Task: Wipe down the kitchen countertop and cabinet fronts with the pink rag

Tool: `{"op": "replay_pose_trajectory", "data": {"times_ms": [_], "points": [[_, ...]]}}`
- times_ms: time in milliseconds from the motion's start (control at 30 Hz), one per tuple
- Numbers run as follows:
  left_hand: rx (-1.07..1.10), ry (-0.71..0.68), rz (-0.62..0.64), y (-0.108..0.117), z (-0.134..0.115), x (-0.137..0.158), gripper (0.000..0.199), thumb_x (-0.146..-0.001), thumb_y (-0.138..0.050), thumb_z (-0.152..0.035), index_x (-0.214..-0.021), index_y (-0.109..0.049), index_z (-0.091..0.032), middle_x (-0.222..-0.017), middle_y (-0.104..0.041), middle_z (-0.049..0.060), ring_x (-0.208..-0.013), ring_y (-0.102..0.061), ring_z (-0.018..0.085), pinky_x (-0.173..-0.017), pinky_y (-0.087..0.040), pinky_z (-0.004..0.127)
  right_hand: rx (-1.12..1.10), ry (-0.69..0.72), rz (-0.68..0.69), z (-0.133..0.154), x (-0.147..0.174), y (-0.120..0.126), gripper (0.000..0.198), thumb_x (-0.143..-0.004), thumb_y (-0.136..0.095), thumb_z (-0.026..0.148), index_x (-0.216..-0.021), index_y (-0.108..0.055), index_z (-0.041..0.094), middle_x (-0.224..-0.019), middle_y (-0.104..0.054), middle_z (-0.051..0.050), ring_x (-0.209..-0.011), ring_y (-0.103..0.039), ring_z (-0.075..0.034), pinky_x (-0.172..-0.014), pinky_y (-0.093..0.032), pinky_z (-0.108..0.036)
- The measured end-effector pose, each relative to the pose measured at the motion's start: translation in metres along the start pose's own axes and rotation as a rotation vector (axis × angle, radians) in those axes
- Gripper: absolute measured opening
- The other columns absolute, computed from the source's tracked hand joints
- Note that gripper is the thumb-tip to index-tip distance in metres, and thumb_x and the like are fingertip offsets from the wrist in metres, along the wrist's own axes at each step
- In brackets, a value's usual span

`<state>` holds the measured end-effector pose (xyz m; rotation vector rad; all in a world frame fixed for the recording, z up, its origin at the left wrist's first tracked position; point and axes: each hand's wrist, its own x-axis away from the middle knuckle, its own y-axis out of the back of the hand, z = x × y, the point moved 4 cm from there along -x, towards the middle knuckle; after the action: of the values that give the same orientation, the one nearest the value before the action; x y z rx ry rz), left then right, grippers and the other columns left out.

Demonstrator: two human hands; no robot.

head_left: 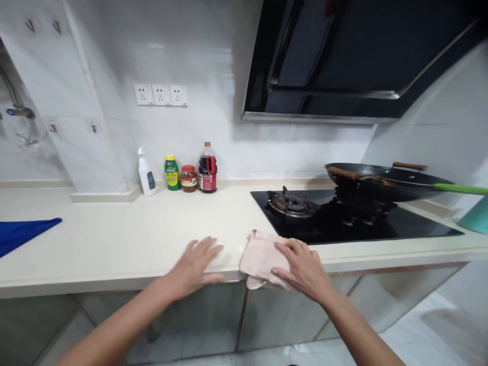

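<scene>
A folded pale pink cloth (263, 256) lies at the front edge of the counter, with part of it hanging over. My right hand (301, 264) grips its right side, thumb toward me and fingers on top; the fingertips are near the front edge of the stove. My left hand (194, 267) is open and slightly blurred, its fingers spread by the counter's front edge, left of the cloth and apart from it. Nothing is held in that hand.
On the black gas stove (305, 226) rests a large wok (385, 183) with a green handle (461, 189) sticking out right. A white spray bottle (146, 173), green bottle (172, 174), red-lidded jar (188, 179) and dark sauce bottle (208, 170) line the wall. Blue cloth (23, 233) lies left.
</scene>
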<state>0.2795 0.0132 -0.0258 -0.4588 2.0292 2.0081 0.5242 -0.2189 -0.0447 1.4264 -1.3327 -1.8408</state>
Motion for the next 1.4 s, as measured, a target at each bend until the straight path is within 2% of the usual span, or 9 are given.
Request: {"op": "replay_pose_trajectory", "data": {"times_ms": [133,233,433,600,733,867,1100,1267,1400], "points": [[-0.135,0.307,-0.02,0.036,0.085,0.064,0.053,-0.098,-0.042,-0.06,-0.132,-0.064,-0.025,-0.15,-0.055,0.013,-0.143,-0.043,0.031,-0.115,-0.035,0.049,-0.013,0.013,-0.018,0.006,-0.01,0.001,0.067,-0.08,-0.065,0.071,-0.133,-0.062,0.031,-0.149,-0.047,-0.015,-0.136,-0.039,-0.04,-0.104,-0.034,-0.058],[-0.119,0.526,0.019,0.044,0.12,0.09,0.052,-0.098,-0.036,-0.058,-0.127,-0.067,-0.027,-0.147,-0.058,0.009,-0.141,-0.045,0.029,-0.113,-0.037,0.049,-0.053,0.117,0.082,0.037,-0.022,-0.004,0.08,-0.077,-0.069,0.073,-0.142,-0.056,0.028,-0.152,-0.045,-0.018,-0.14,-0.037,-0.041,-0.11,-0.028,-0.059],[-0.083,0.605,0.09,0.039,0.123,0.089,0.054,-0.099,-0.029,-0.051,-0.141,-0.057,-0.03,-0.153,-0.052,0.004,-0.146,-0.041,0.026,-0.113,-0.036,0.047,-0.091,0.228,0.232,0.152,-0.055,-0.026,0.114,-0.053,-0.094,0.055,-0.152,-0.04,0.039,-0.152,-0.045,-0.018,-0.136,-0.04,-0.05,-0.109,-0.024,-0.071],[-0.11,0.594,0.078,0.035,0.138,0.091,0.054,-0.098,-0.029,-0.046,-0.136,-0.063,-0.03,-0.146,-0.06,0.002,-0.142,-0.047,0.027,-0.111,-0.041,0.047,-0.162,0.437,0.051,0.26,-0.072,-0.027,0.091,-0.072,-0.082,0.06,-0.148,-0.039,0.033,-0.147,-0.047,-0.018,-0.13,-0.046,-0.044,-0.106,-0.031,-0.066],[-0.153,0.513,0.04,0.028,0.157,0.096,0.051,-0.094,-0.032,-0.041,-0.13,-0.068,-0.033,-0.14,-0.065,0.0,-0.135,-0.055,0.026,-0.107,-0.047,0.045,-0.148,0.54,-0.087,0.285,-0.075,-0.021,0.066,-0.084,-0.07,0.061,-0.137,-0.047,0.028,-0.131,-0.055,-0.014,-0.118,-0.051,-0.036,-0.101,-0.04,-0.055],[-0.129,0.45,0.035,0.021,0.165,0.103,0.052,-0.096,-0.031,-0.04,-0.136,-0.063,-0.032,-0.144,-0.061,-0.001,-0.139,-0.052,0.023,-0.111,-0.045,0.043,-0.216,0.553,-0.117,0.227,-0.063,-0.031,0.064,-0.084,-0.065,0.067,-0.133,-0.051,0.028,-0.13,-0.057,-0.012,-0.119,-0.048,-0.033,-0.096,-0.043,-0.051],[-0.155,0.329,-0.051,0.016,0.169,0.112,0.049,-0.099,-0.024,-0.052,-0.13,-0.062,-0.054,-0.145,-0.056,-0.019,-0.138,-0.051,0.026,-0.103,-0.047,0.047,-0.121,0.247,-0.228,-0.004,0.006,-0.038,0.074,-0.082,-0.058,0.078,-0.136,-0.059,0.026,-0.142,-0.056,-0.014,-0.133,-0.044,-0.037,-0.11,-0.031,-0.055],[-0.161,0.318,-0.068,0.014,0.171,0.112,0.049,-0.097,-0.024,-0.057,-0.125,-0.064,-0.057,-0.143,-0.056,-0.022,-0.136,-0.053,0.028,-0.1,-0.047,0.047,-0.102,-0.17,-0.243,-0.158,0.05,-0.018,0.066,-0.083,-0.051,0.077,-0.124,-0.068,0.027,-0.132,-0.062,-0.013,-0.126,-0.05,-0.036,-0.107,-0.032,-0.056],[-0.176,0.372,-0.053,0.016,0.164,0.107,0.053,-0.096,-0.024,-0.056,-0.125,-0.067,-0.049,-0.142,-0.06,-0.016,-0.135,-0.054,0.028,-0.099,-0.048,0.047,-0.282,-0.544,-0.316,-0.217,0.044,0.006,0.055,-0.089,-0.042,0.067,-0.097,-0.069,0.021,-0.096,-0.068,-0.011,-0.094,-0.062,-0.03,-0.088,-0.045,-0.045]]}}
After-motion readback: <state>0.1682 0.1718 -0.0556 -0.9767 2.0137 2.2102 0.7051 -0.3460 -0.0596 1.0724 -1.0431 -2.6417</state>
